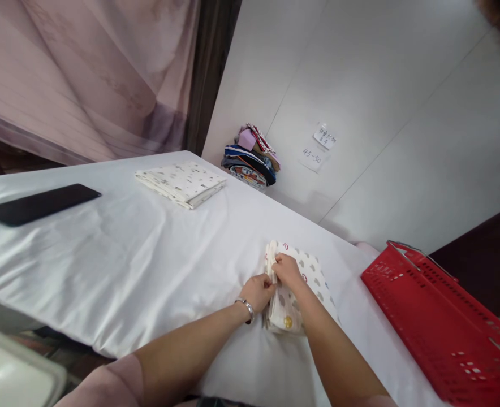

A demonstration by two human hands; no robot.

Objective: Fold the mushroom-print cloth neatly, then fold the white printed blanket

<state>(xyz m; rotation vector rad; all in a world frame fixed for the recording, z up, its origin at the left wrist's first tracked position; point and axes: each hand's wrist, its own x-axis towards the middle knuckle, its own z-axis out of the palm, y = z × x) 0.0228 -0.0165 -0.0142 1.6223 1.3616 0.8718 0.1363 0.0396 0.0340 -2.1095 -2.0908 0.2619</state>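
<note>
A folded white cloth (318,288) with grey, red and yellow prints lies near the front of the white-covered table (177,254). My left hand (258,291), with a bracelet on its wrist, pinches the layered left edge of this cloth. Just above it, my right hand (287,269) grips the same edge, its forearm crossing over the printed top. Both sets of fingers are closed on the layers, and the fingertips are partly hidden. Farther back on the left, a second folded white cloth (182,182) with small dark prints lies flat.
A red plastic basket (440,333) stands at the right. At the far left lies a flat black object (40,204). Against the white wall (360,73), beyond the table edge, is a pile of folded fabrics (252,158). Paper notes (318,148) hang there, and a pink curtain (84,73) hangs at upper left.
</note>
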